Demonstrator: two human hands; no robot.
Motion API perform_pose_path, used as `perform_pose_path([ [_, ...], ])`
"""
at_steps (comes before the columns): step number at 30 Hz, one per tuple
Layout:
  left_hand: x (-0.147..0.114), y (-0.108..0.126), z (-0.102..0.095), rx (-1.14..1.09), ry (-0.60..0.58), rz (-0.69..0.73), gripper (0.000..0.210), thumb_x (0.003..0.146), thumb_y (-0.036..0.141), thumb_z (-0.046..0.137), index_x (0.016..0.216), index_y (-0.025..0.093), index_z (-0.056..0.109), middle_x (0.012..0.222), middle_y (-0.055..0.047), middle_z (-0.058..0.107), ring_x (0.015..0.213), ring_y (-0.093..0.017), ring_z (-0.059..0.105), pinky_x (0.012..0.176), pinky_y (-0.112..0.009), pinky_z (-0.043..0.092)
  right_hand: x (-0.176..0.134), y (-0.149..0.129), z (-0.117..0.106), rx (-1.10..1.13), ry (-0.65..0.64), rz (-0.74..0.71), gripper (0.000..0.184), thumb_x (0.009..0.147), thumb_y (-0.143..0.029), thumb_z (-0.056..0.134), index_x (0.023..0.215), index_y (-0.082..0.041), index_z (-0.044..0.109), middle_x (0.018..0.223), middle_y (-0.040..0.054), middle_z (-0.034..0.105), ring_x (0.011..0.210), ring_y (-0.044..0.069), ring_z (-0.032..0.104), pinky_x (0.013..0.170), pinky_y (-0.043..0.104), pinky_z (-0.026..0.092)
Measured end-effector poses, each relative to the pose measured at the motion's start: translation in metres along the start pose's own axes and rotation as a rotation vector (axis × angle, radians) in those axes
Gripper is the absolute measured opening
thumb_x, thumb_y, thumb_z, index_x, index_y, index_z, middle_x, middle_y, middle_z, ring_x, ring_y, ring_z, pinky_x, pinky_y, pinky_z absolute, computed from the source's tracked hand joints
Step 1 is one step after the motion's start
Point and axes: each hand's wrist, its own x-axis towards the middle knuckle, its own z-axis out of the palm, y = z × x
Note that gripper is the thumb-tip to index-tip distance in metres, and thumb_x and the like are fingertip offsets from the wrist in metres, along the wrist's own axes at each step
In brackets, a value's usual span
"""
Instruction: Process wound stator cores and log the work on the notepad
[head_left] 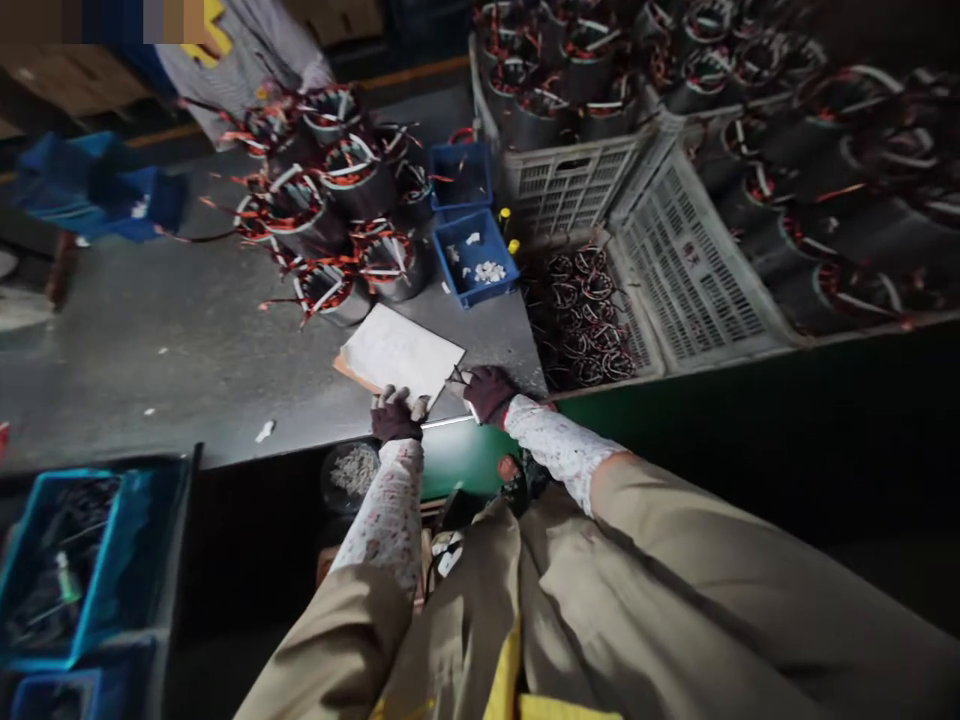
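Both gloved hands are down at the near edge of the grey workbench (pixel 172 340). The left hand (pixel 395 414) rests on the bench edge, fingers curled over the near corner of a white sheet on a board (pixel 400 353), apparently gripping it. The right hand (pixel 489 392) is just beside the sheet's right corner, pinching something small and thin, maybe a tool; too dark to say for sure. Behind the sheet sits a cluster of wound motor stators (pixel 330 215) with orange leads, next to a blue bin (pixel 475 256) of small white bits. A grey crate (pixel 570 180) of more stators stands further right.
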Motion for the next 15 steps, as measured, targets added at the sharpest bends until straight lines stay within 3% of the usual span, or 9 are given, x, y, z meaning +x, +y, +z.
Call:
perform_pose_path([
  [7, 0.0041, 0.0016, -0.0096, 0.023, -0.068, -0.042, 0.053, 0.101, 0.048, 0.085, 0.144, 0.020, 0.074, 0.178, -0.019, 0.062, 0.179, -0.044, 0.041, 0.152, -0.065, 0.030, -0.0006, 0.0004, 0.0001, 0.023, -0.009, -0.008, 0.044, 0.124, -0.025, 0.044, 0.142, -0.017, 0.083, 0.160, 0.0205, 0.077, 0.167, 0.036, 0.050, 0.132, 0.056, 0.046],
  [12, 0.0072, 0.0011, -0.0090, 0.027, -0.072, -0.028, 0.060, 0.100, 0.051, 0.085, 0.146, 0.015, 0.073, 0.181, -0.023, 0.059, 0.181, -0.046, 0.037, 0.154, -0.064, 0.025, 0.0006, -0.0006, 0.0017, 0.030, 0.003, -0.012, 0.047, 0.122, -0.021, 0.046, 0.157, -0.019, 0.077, 0.159, 0.0196, 0.077, 0.164, 0.037, 0.052, 0.129, 0.057, 0.047],
  [15, 0.0041, 0.0028, -0.0110, 0.032, -0.065, -0.032, 0.058, 0.102, 0.053, 0.081, 0.145, 0.015, 0.074, 0.181, -0.022, 0.060, 0.181, -0.046, 0.038, 0.154, -0.064, 0.023, 0.0009, -0.0001, 0.0031, 0.033, 0.003, -0.020, 0.045, 0.121, -0.021, 0.050, 0.156, -0.019, 0.078, 0.158, 0.0199, 0.077, 0.163, 0.037, 0.052, 0.126, 0.057, 0.047],
])
